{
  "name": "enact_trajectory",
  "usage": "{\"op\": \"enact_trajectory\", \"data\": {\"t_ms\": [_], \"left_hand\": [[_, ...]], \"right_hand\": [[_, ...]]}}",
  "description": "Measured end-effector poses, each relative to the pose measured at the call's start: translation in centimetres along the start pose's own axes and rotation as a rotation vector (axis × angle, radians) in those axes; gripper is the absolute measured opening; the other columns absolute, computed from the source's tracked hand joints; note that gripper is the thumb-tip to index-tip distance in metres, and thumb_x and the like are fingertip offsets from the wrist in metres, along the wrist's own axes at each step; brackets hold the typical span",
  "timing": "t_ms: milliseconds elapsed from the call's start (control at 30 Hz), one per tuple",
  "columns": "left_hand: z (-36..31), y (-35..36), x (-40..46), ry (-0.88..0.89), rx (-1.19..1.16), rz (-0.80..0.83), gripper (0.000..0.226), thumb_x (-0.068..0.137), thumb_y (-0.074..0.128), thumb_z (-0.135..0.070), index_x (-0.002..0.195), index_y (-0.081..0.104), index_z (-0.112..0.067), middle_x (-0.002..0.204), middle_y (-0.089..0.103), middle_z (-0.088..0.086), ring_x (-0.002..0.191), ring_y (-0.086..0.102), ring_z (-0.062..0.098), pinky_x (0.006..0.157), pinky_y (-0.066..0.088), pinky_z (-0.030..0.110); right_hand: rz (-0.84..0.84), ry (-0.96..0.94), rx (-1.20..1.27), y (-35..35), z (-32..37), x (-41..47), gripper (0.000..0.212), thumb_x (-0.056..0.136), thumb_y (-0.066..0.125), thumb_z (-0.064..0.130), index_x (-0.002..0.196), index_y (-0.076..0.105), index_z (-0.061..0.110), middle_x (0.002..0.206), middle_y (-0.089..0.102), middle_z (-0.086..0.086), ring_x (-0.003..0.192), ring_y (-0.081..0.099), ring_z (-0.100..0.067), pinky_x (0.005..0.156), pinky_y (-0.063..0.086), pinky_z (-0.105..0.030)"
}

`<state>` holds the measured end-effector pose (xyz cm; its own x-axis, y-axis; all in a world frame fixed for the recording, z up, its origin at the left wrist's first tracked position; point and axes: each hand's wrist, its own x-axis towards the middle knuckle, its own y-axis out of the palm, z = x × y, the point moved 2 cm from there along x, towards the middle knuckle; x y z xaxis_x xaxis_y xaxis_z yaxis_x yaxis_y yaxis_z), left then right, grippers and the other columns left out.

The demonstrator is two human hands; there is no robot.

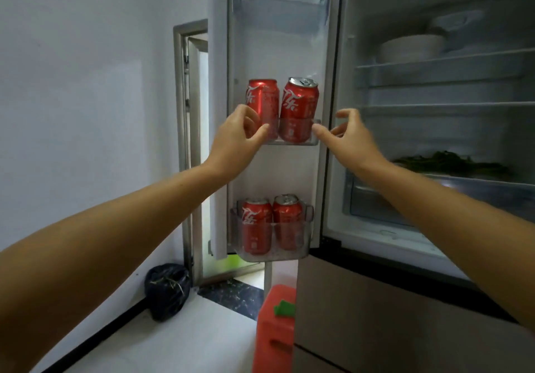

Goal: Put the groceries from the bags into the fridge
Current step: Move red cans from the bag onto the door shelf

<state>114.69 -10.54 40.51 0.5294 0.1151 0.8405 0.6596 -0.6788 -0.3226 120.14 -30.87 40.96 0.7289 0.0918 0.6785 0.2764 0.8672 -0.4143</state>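
With both arms reaching to mid-frame, my left hand curls loosely at the left can, grip unclear | right hand spread, holding nothing, beside right can | both cans on middle door shelf | two more cans in lower bin

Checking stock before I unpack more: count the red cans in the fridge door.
4. Two stand side by side in the middle door shelf: one left, one right. Two more sit in the lower door bin: left, right. Others could be hidden behind them.

Black bag by doorway; red, perhaps plastic, container.
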Motion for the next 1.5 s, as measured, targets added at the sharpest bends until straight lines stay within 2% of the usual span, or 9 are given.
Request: {"op": "enact_trajectory", "data": {"t_ms": [67, 200, 333, 400, 533, 700, 1000, 1233, 1500], "left_hand": [[0.2, 0.8, -2.1, -0.032, -0.001, 0.045, 0.019, 0.091, 0.057, -0.029, 0.097, 0.054, -0.011, 0.084, 0.059, 0.002, 0.077, 0.056, 0.014, 0.069, 0.049, 0.026], [1.2, 3.3, -8.0, -0.153, 0.000, 0.117, 0.018, 0.092, 0.057, -0.028, 0.098, 0.055, -0.012, 0.082, 0.060, 0.003, 0.078, 0.058, 0.018, 0.073, 0.051, 0.033], [2.3, 4.4, -15.9, -0.299, 0.065, 0.153, 0.011, 0.092, 0.057, -0.023, 0.094, 0.054, -0.013, 0.078, 0.055, -0.004, 0.074, 0.053, 0.013, 0.061, 0.041, 0.016], [3.3, 3.8, -20.5, -0.399, 0.138, 0.212, 0.014, 0.092, 0.057, -0.024, 0.099, 0.055, -0.012, 0.083, 0.058, 0.000, 0.076, 0.053, 0.013, 0.062, 0.040, 0.017], [5.1, 0.6, -30.3, -0.607, 0.266, 0.293, 0.019, 0.091, 0.056, -0.027, 0.104, 0.058, -0.013, 0.092, 0.063, 0.003, 0.083, 0.061, 0.021, 0.077, 0.054, 0.040], [5.8, -7.3, -40.5, -0.780, 0.400, 0.281, 0.019, 0.093, 0.052, -0.028, 0.106, 0.056, -0.015, 0.088, 0.058, 0.000, 0.080, 0.057, 0.019, 0.074, 0.051, 0.034], [7.3, -30.1, -55.3, -1.060, 0.605, 0.127, 0.012, 0.093, 0.051, -0.027, 0.098, 0.057, -0.018, 0.082, 0.055, -0.004, 0.072, 0.053, 0.011, 0.059, 0.039, 0.019], [7.0, -51.7, -65.0, -1.292, 0.723, -0.053, 0.006, 0.089, 0.054, -0.021, 0.091, 0.058, -0.017, 0.081, 0.061, 0.000, 0.077, 0.059, 0.019, 0.069, 0.047, 0.033], [9.0, -66.7, -70.9, -1.433, 0.795, -0.180, 0.006, 0.088, 0.052, -0.015, 0.085, 0.057, -0.014, 0.071, 0.055, -0.003, 0.071, 0.053, 0.018, 0.060, 0.040, 0.026]], "right_hand": [[0.101, 0.066, -0.077, 1.0, -1.5, -2.2, 0.052, 0.089, 0.060, 0.043, 0.128, 0.044, 0.011, 0.107, 0.056, -0.004, 0.091, 0.053, -0.015, 0.064, 0.038, -0.021], [0.267, 0.068, -0.207, 4.9, -4.3, -7.9, 0.038, 0.087, 0.063, 0.034, 0.117, 0.054, 0.012, 0.111, 0.060, -0.006, 0.095, 0.058, -0.019, 0.078, 0.049, -0.031], [0.455, 0.005, -0.339, 8.3, -5.8, -13.8, 0.034, 0.084, 0.061, 0.031, 0.114, 0.057, 0.016, 0.116, 0.059, -0.006, 0.100, 0.059, -0.022, 0.087, 0.052, -0.041], [0.562, -0.026, -0.402, 9.5, -6.5, -16.9, 0.033, 0.086, 0.059, 0.031, 0.116, 0.057, 0.017, 0.118, 0.056, -0.005, 0.102, 0.058, -0.022, 0.086, 0.050, -0.039], [0.738, -0.057, -0.443, 12.1, -7.3, -24.0, 0.029, 0.087, 0.054, 0.023, 0.114, 0.059, 0.015, 0.117, 0.056, -0.008, 0.105, 0.056, -0.027, 0.086, 0.049, -0.038], [0.980, -0.092, -0.431, 17.6, -5.5, -32.7, 0.033, 0.089, 0.053, 0.029, 0.119, 0.056, 0.015, 0.122, 0.055, -0.008, 0.107, 0.056, -0.025, 0.088, 0.048, -0.036], [1.256, -0.368, -0.362, 32.4, 11.0, -45.4, 0.030, 0.093, 0.049, 0.029, 0.119, 0.056, 0.016, 0.119, 0.059, -0.005, 0.106, 0.056, -0.024, 0.083, 0.045, -0.032], [1.408, -0.567, -0.214, 44.1, 30.0, -58.4, 0.028, 0.095, 0.046, 0.026, 0.117, 0.057, 0.013, 0.114, 0.062, -0.006, 0.099, 0.060, -0.024, 0.077, 0.048, -0.031], [1.527, -0.809, -0.164, 53.1, 44.1, -67.5, 0.027, 0.094, 0.045, 0.025, 0.114, 0.058, 0.012, 0.112, 0.061, -0.008, 0.096, 0.060, -0.027, 0.083, 0.052, -0.039]]}}
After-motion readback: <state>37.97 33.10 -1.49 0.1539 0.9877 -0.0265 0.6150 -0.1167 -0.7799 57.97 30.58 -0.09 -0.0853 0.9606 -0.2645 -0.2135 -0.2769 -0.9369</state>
